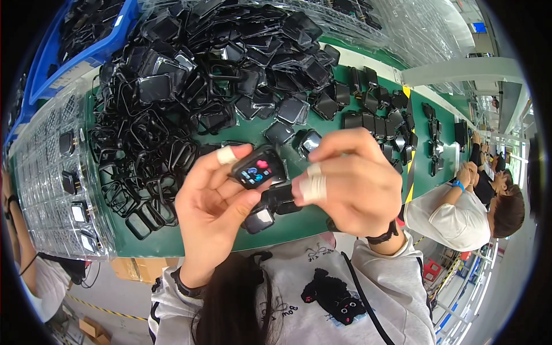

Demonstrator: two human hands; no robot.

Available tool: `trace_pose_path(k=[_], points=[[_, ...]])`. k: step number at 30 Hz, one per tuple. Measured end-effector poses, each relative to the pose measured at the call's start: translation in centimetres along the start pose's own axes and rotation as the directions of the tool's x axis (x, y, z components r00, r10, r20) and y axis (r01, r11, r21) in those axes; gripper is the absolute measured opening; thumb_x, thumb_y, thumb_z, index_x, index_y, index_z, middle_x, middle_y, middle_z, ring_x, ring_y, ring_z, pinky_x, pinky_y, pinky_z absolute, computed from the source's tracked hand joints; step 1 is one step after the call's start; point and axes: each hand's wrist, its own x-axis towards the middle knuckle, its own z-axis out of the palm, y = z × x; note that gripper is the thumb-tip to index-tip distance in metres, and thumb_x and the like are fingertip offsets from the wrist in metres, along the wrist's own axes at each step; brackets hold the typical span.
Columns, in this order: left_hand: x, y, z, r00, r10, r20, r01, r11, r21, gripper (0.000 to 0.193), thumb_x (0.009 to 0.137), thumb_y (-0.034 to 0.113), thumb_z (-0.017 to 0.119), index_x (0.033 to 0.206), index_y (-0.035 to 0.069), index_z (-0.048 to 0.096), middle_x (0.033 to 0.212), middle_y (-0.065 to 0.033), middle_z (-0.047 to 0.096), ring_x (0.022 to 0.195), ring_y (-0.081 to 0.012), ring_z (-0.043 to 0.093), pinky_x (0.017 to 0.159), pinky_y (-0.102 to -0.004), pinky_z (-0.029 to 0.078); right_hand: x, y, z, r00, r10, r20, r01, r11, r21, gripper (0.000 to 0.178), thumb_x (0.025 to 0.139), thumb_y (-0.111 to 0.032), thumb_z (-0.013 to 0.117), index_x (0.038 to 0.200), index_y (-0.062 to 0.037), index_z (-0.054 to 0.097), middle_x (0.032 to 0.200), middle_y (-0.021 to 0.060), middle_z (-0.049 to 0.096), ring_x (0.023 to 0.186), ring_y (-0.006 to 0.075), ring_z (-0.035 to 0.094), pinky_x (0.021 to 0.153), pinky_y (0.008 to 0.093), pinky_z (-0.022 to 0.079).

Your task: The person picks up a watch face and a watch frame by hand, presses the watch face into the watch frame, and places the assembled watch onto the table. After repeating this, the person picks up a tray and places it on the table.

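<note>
A black smartwatch body (259,168) with a lit, colourful screen is held between the fingers and thumb of my left hand (208,198). Tape wraps one of that hand's fingertips. Just to the right, my right hand (353,187) is closed with its fingers curled and its back turned up; tape covers a finger there too. Anything in its grip is hidden. Below the two hands lie a few dark watch bodies, one with a pale screen (259,221). Another watch body with a shiny face (310,141) lies just beyond my right hand.
A big heap of black watch cases in clear wrap (241,54) covers the far table. Loose black frames (152,144) pile up at left, beside a clear tray (49,190) and a blue bin (75,69). Watch bodies stand in rows (374,125) at right. Co-workers (454,215) sit further right.
</note>
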Motion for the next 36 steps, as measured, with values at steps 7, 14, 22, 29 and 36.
trace_pose_path(k=[7,14,22,29,36], points=[[-0.3,0.0,0.9,0.992,-0.119,0.045,0.116,0.99,0.077,0.046,0.081,-0.02,0.054,0.124,-0.007,0.044,0.122,-0.0181,0.055,0.11,-0.0215,0.058,0.095,-0.0326,0.05,0.3,1.2,1.0,0.9,0.414,0.138,-0.436,0.844,0.313,0.027,0.067,0.005,0.076,0.091,-0.0016,0.064,0.093,0.0072,0.055,0.065,0.0098,0.055,0.059,0.0236,0.044],[-0.2,0.1,1.2,0.984,-0.162,0.076,0.156,0.984,0.08,0.049,0.08,-0.018,0.055,0.125,-0.006,0.043,0.123,-0.0175,0.055,0.11,-0.0218,0.059,0.095,-0.0325,0.051,0.3,0.6,0.8,0.859,0.481,0.177,-0.512,0.802,0.307,0.026,0.069,0.008,0.072,0.091,-0.0014,0.063,0.105,0.0079,0.05,0.066,0.0077,0.054,0.058,0.0218,0.043],[-0.3,0.4,1.0,0.984,-0.173,0.049,0.174,0.985,-0.017,0.056,0.077,-0.018,0.059,0.129,-0.004,0.042,0.124,-0.0185,0.054,0.11,-0.0243,0.059,0.093,-0.0343,0.052,0.6,0.4,0.9,0.905,0.405,0.13,-0.425,0.843,0.33,0.023,0.069,0.007,0.073,0.088,0.0001,0.063,0.098,0.0095,0.057,0.065,0.0123,0.055,0.057,0.0241,0.044],[-0.8,0.8,0.0,0.973,0.108,0.204,-0.14,0.979,0.148,0.037,0.092,0.003,0.05,0.126,-0.009,0.042,0.126,-0.0243,0.052,0.123,-0.0315,0.049,0.107,-0.0406,0.035,0.3,0.6,-0.4,0.999,0.047,0.026,-0.053,0.904,0.423,0.02,0.068,0.007,0.071,0.085,0.0027,0.062,0.079,0.0114,0.06,0.066,0.0258,0.057,0.058,0.0315,0.047],[-0.3,0.0,0.2,0.991,-0.002,0.133,-0.002,1.0,0.027,0.033,0.091,-0.004,0.051,0.124,-0.006,0.045,0.125,-0.0253,0.054,0.121,-0.0313,0.051,0.101,-0.0367,0.044,-0.6,0.2,0.4,0.947,0.305,0.103,-0.322,0.889,0.326,0.02,0.071,0.0,0.076,0.085,0.0024,0.062,0.078,0.0089,0.065,0.071,0.0231,0.061,0.064,0.0331,0.047]])
